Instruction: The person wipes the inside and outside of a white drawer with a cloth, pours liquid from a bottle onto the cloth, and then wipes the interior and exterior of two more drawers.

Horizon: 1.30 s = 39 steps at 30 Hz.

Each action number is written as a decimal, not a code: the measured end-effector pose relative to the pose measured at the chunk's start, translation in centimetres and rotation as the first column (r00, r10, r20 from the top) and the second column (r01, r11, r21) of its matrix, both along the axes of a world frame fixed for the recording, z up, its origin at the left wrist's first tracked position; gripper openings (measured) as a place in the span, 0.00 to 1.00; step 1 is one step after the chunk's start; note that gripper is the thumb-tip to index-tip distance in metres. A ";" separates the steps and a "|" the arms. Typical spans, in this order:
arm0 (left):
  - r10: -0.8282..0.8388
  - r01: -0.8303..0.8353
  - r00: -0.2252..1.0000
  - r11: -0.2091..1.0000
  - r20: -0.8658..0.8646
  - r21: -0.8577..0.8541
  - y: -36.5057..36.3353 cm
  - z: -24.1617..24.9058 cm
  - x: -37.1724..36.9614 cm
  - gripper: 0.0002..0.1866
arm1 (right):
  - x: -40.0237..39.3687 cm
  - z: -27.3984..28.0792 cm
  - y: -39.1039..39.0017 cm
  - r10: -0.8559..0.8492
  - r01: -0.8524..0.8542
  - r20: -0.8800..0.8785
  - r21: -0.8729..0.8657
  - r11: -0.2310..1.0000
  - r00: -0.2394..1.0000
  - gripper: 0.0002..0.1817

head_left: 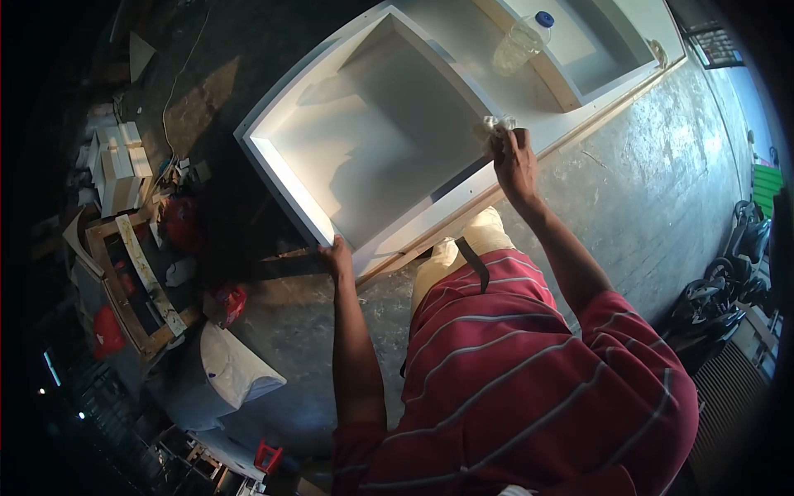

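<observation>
My right hand [516, 165] is closed on a crumpled whitish cloth [495, 127], held at the near right corner of a white box-like frame [372, 248]. The frame has raised walls around a pale flat panel. My left hand [337, 255] grips the frame's near left corner, with its fingers wrapped on the edge. A clear plastic bottle [521, 46] with a blue cap lies beyond my right hand, by the raised wall of a second compartment [595, 50].
Grey concrete floor [612, 174] lies to the right. Wooden pieces [124, 165], a wooden frame [132, 281] and a red bag [230, 304] are on the left. A white sack [236, 364] lies lower left. Motorcycles [719, 289] stand at the far right.
</observation>
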<state>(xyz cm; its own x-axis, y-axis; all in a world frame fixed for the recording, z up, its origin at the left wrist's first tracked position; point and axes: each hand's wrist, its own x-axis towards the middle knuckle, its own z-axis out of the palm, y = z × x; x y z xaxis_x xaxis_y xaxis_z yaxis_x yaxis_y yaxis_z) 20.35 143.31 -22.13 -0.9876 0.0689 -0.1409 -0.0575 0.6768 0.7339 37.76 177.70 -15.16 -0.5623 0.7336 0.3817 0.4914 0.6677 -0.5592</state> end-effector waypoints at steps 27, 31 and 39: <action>0.108 -0.207 0.914 0.953 0.391 0.220 0.7 1.4 -0.5 0.25 | -3.8 -0.8 -18.9 0.697 -0.658 0.096 -0.261 0.707 0.711 0.12; -0.168 -0.364 0.616 0.806 0.770 0.467 -1.2 1.6 -2.5 0.31 | -7.4 -0.3 -24.9 0.849 -0.802 0.190 -0.278 0.529 0.494 0.17; -0.311 -0.087 0.663 0.872 0.681 0.482 -2.2 3.2 -3.1 0.39 | -4.0 0.5 -16.0 0.776 -0.737 0.149 -0.247 0.629 0.613 0.19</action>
<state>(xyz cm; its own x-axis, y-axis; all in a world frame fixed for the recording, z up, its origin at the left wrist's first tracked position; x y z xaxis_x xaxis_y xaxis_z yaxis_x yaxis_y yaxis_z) 17.25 141.06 -18.89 -0.5560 0.4201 -0.7171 -0.6424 0.3303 0.6916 33.73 161.67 -14.71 -0.9940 0.0412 0.1011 -0.0316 0.7782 -0.6272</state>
